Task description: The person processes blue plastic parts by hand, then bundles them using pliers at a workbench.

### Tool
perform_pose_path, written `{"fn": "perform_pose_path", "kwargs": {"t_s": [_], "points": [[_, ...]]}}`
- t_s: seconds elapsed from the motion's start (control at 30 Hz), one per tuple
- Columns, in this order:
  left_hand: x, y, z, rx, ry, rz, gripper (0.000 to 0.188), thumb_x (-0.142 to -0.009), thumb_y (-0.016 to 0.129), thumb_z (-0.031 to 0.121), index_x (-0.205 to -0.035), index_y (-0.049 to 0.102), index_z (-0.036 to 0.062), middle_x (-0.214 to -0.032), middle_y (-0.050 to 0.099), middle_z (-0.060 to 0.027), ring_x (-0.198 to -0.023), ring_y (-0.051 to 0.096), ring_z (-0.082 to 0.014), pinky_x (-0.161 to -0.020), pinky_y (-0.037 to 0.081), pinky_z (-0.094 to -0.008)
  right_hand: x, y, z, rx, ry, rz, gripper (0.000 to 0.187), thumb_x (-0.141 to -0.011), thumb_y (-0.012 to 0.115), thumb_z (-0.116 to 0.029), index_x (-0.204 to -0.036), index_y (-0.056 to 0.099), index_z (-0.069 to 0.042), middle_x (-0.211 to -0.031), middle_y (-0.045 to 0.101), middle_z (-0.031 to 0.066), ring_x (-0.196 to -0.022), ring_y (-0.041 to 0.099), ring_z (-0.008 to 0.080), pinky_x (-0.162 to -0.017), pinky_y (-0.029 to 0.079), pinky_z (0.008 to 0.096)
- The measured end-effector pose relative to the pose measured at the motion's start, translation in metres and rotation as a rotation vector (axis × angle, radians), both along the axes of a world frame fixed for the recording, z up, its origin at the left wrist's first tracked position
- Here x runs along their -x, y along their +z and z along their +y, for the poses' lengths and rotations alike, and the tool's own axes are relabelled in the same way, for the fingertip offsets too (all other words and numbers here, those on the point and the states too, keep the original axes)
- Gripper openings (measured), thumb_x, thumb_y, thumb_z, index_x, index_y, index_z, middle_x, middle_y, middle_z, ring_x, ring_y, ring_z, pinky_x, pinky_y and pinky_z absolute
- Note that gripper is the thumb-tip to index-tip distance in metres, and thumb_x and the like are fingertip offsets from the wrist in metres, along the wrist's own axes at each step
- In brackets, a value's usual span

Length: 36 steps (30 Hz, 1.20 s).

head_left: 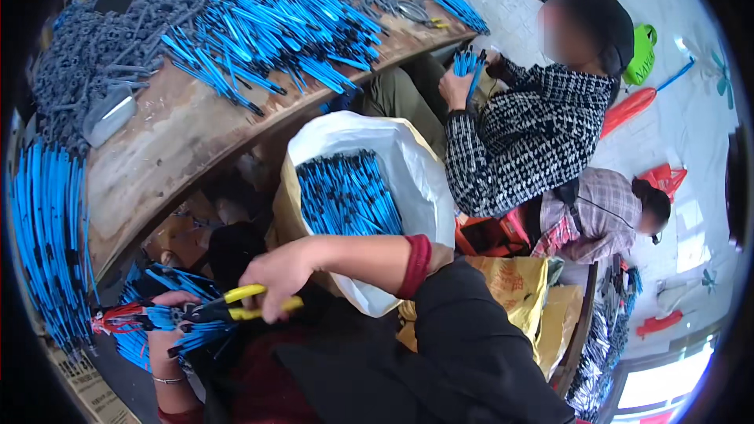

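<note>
My right hand [275, 275] is closed around the yellow handles of a pair of pliers [243, 294]. The dark jaws point left and meet a bunch of thin blue sticks with black ends [161, 317]. My left hand [174, 299] grips this bunch low at the left, and its fingers are partly hidden behind the sticks. Red strands [118, 319] stick out from the left end of the bunch. More blue sticks [133, 349] lie below and around that hand. Whether the jaws are closed on a stick is too small to tell.
A curved wooden table [184, 137] carries a blue stick heap [275, 27], grey parts [102, 47] and a stick row [51, 243]. A white-lined sack [416, 180] holds many blue sticks [345, 192]. One co-worker [542, 126] holds sticks; another person [597, 208] bends behind.
</note>
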State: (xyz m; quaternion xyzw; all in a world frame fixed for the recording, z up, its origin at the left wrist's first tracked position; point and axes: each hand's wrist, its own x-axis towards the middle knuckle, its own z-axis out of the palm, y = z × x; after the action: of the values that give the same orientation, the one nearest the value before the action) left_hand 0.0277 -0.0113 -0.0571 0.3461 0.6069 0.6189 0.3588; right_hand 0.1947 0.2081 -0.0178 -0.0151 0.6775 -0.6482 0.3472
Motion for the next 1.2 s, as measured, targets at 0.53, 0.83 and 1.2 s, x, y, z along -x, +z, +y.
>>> {"fn": "perform_pose_path", "kwargs": {"t_s": [0.53, 0.83, 1.2], "points": [[0.006, 0.026, -0.02, 0.007, -0.089, 0.114, 0.031, -0.065, 0.075, 0.01, -0.092, 0.063, 0.0008, -0.084, 0.063, -0.0048, -0.078, 0.058, -0.0115, -0.072, 0.047, -0.026, 0.002, 0.02, -0.019, -0.69, -0.168, 0.561, 0.054, -0.06, 0.068, -0.005, -0.111, 0.05, 0.002, -0.091, 0.057, 0.01, -0.079, 0.058, 0.02, -0.068, 0.047, 0.0286], [-0.006, 0.013, -0.024, -0.059, -0.31, 0.038, 0.028, -0.066, 0.075, 0.011, -0.09, 0.063, 0.0006, -0.081, 0.063, -0.0033, -0.075, 0.057, -0.0094, -0.07, 0.046, -0.0243, -0.008, -0.049, -0.017, 0.474, 0.152, -0.424, 0.067, -0.062, 0.073, -0.003, -0.12, 0.042, 0.005, -0.079, 0.058, 0.0097, -0.073, 0.061, 0.0194, -0.069, 0.049, 0.0275], [-0.02, 0.022, -0.006, 0.014, -0.118, 0.159, 0.026, -0.066, 0.075, 0.014, -0.086, 0.063, 0.003, -0.075, 0.06, -0.0022, -0.072, 0.056, -0.0101, -0.069, 0.045, -0.0247, -0.02, -0.002, -0.022, -0.513, -0.075, 0.44, 0.072, -0.068, 0.057, 0.008, -0.134, 0.03, -0.002, -0.125, 0.041, 0.0193, -0.119, 0.04, 0.0334, -0.1, 0.03, 0.0359]]}}
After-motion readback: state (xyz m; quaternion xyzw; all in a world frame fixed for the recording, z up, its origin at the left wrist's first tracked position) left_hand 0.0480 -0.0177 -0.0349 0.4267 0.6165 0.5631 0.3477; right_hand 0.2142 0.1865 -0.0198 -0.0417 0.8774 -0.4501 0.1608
